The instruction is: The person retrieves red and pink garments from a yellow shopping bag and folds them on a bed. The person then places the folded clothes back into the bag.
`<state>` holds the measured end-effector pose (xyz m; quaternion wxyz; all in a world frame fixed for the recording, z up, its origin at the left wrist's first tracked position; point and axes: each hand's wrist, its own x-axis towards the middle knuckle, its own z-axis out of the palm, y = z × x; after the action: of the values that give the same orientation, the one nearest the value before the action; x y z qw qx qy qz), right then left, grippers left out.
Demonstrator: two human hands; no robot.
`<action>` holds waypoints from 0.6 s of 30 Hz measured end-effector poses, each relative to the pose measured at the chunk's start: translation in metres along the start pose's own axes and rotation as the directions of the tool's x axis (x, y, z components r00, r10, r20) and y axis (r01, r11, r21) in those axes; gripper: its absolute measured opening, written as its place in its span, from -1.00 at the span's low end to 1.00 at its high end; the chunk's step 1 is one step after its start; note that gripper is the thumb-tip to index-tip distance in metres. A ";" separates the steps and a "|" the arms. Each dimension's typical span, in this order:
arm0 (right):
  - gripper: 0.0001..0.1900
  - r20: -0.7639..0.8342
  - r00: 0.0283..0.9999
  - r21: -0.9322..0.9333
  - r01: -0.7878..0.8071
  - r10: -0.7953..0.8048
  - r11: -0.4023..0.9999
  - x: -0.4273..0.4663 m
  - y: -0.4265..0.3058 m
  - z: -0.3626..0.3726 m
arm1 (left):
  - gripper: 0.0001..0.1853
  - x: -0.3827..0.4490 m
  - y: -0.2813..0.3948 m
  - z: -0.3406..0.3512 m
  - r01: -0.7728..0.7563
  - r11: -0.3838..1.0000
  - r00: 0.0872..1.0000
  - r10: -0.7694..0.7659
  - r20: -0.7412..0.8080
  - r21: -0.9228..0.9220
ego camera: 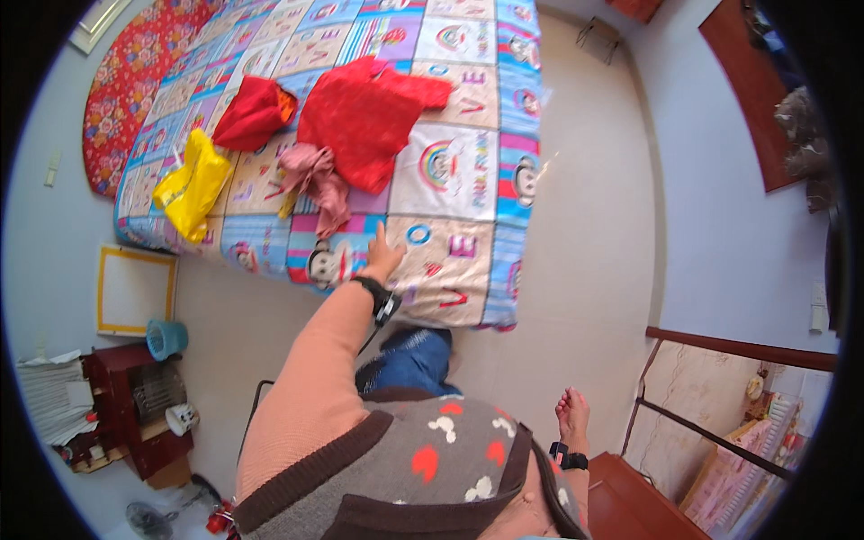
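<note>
My left hand [383, 258] reaches over the near edge of a bed [459, 270], its index finger extended and nothing held. A black strap with a small device circles that wrist. Just beyond the fingertips lies a crumpled pink cloth [322, 182]. Past it, a red garment [358, 121] is spread on the printed bedsheet, with a folded red cloth item [253, 115] showing an orange inside to its left. A yellow plastic bag [194, 185] rests at the left. Low at my right side hangs my right hand [572, 410], fingers loosely bent, with nothing seen in it.
A red floral headboard [128, 101] stands against the left wall. Below are a white board with a yellow frame [137, 290], a blue basket [166, 339] and a dark red cabinet [128, 398]. A small stool [599, 39] stands far right; brown furniture [628, 499] is beside me.
</note>
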<state>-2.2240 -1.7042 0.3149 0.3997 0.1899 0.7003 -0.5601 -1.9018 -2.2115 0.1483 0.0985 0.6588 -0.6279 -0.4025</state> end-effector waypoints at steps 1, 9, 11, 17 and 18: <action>-0.85 0.058 0.998 0.002 0.038 -0.038 0.999 0.014 -0.020 0.004 | 0.20 -0.003 0.011 0.011 -0.153 0.988 0.985 0.150 0.086 0.028; -0.78 0.405 0.907 -0.041 0.144 -0.115 0.989 0.116 -0.165 0.072 | 0.43 -0.045 0.110 0.086 0.187 0.801 0.931 -0.330 0.159 0.568; -0.78 0.396 0.913 -0.107 0.154 -0.100 0.982 0.148 -0.205 0.082 | 0.43 -0.053 0.126 0.087 0.246 0.795 0.927 -0.359 0.103 0.555; -0.88 0.332 0.943 -0.233 0.065 0.016 0.970 0.256 -0.327 0.061 | 0.45 -0.039 0.152 0.085 0.374 0.722 0.842 -0.528 0.114 0.583; -0.86 0.308 0.951 -0.236 0.049 0.027 0.971 0.274 -0.343 0.054 | 0.45 -0.033 0.156 0.086 0.432 0.684 0.809 -0.582 0.082 0.587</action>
<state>-2.6171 -1.9082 0.3173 0.5212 0.0460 0.6928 -0.4962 -2.0713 -2.1796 0.2048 -0.2920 0.7483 -0.5131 -0.3026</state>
